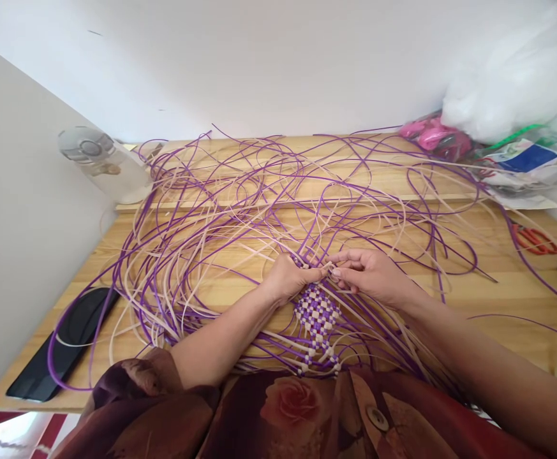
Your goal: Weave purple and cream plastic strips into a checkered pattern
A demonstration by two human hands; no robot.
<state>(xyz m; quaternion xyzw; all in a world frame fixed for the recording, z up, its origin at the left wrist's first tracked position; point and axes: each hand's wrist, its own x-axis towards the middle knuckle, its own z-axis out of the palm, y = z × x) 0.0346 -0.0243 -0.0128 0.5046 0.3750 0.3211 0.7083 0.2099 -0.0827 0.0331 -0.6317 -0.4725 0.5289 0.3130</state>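
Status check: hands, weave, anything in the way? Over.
Left hand gripping the checkered weave near its top edge. Right hand pinching a pale strand there. Loose strands sprawl around both hands, across the table.

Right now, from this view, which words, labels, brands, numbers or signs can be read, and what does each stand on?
No text can be read.
Blue and white packet, far right: its print is too blurred to read.
Phone: dark, no readable text.
Clear container: no readable marking.
Woven piece: no lettering visible.
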